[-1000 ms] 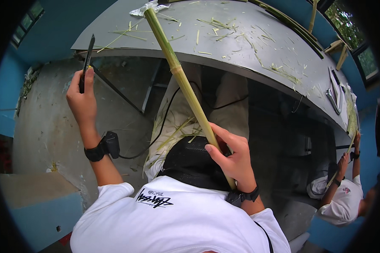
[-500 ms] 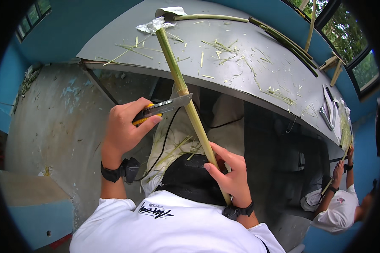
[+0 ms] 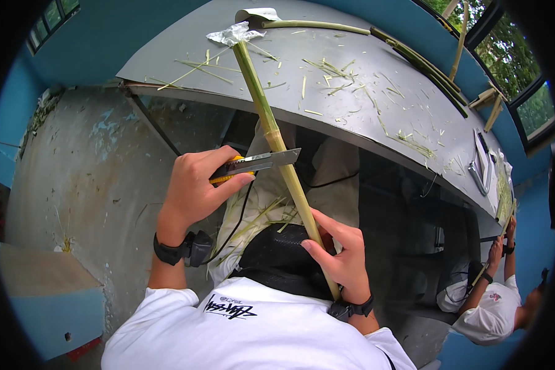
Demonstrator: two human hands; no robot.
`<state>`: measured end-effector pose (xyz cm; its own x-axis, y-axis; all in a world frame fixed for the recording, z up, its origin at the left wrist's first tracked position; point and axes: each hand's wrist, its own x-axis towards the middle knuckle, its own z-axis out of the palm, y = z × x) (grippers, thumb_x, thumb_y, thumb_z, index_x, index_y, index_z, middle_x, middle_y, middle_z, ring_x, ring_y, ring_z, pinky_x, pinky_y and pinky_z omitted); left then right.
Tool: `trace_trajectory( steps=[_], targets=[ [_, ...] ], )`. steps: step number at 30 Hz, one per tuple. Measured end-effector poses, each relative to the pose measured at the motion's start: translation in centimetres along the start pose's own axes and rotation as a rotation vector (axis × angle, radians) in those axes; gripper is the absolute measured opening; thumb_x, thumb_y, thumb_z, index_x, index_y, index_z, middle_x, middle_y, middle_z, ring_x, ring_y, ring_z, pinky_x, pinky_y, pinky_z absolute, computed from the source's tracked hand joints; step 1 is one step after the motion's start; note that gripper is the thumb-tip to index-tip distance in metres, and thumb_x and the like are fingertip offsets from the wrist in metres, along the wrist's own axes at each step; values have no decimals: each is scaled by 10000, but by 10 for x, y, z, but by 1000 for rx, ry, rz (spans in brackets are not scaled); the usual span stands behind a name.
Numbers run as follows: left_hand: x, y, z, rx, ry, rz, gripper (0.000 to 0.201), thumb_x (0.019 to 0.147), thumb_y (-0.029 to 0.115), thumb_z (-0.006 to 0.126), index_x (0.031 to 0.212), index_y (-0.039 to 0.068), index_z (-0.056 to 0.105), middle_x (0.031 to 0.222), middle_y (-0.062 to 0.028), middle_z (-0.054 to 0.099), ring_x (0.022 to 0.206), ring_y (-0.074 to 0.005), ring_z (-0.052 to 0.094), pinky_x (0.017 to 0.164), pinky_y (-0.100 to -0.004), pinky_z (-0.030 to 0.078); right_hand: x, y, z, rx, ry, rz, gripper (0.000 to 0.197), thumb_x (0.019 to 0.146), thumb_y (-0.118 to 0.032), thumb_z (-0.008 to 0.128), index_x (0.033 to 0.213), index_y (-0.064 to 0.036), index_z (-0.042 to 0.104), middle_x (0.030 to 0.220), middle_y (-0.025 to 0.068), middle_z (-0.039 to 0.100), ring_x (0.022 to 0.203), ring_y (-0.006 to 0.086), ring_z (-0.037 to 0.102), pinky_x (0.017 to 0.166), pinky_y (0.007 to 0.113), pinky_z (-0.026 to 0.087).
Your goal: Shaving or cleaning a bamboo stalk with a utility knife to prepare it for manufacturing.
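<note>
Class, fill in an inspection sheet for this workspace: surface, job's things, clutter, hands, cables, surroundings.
Surface: curved grey table, strewn with trimmings.
Job's things: long green bamboo stalk, far end on the table; yellow-handled utility knife, blade against the stalk.
Clutter: green shavings; crumpled pale wrapping at the stalk's tip; more stalks at the far edge.
Hands: left hand grips the knife; right hand holds the stalk's lower part.
Cables: black cable hangs under the table.
Surroundings: blue walls, window, another person at right.
</note>
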<state>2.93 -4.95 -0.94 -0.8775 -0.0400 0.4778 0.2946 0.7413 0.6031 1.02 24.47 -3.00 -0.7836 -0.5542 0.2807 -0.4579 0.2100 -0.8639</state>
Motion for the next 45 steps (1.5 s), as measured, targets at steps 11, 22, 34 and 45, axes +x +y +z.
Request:
trace_trajectory(
  steps=[11,22,34,45],
  targets=[
    [-2,-1,2,75,89,-2,380,825,419,822,928,68,716,676,-86,657,563,-276,633,535,-345,452,-1,3,-2,-20,5,-13,602,796,-44,824,1377,-62,668,761,62,660,579,106,531,551,239,422],
    [-2,-15,3,264,525,-112,353,925,393,773,942,47,700,677,-122,629,580,-301,608,551,-377,446,-3,9,5,107,-102,9,597,816,-65,817,1392,-76,660,733,30,622,567,87,482,538,242,390],
    [-6,-71,-26,14,670,-339,343,1038,359,660,1005,18,661,775,37,559,692,-41,454,602,-219,357,-13,19,-22,197,78,151,538,884,-35,778,1399,-37,621,846,12,655,665,44,566,591,190,428],
    [-3,-13,34,-167,120,-107,319,993,327,658,955,20,579,747,14,467,669,-78,388,600,-260,291,16,6,-20,404,258,113,610,943,-80,732,1470,-8,433,806,0,586,763,45,599,701,209,503]
  ],
)
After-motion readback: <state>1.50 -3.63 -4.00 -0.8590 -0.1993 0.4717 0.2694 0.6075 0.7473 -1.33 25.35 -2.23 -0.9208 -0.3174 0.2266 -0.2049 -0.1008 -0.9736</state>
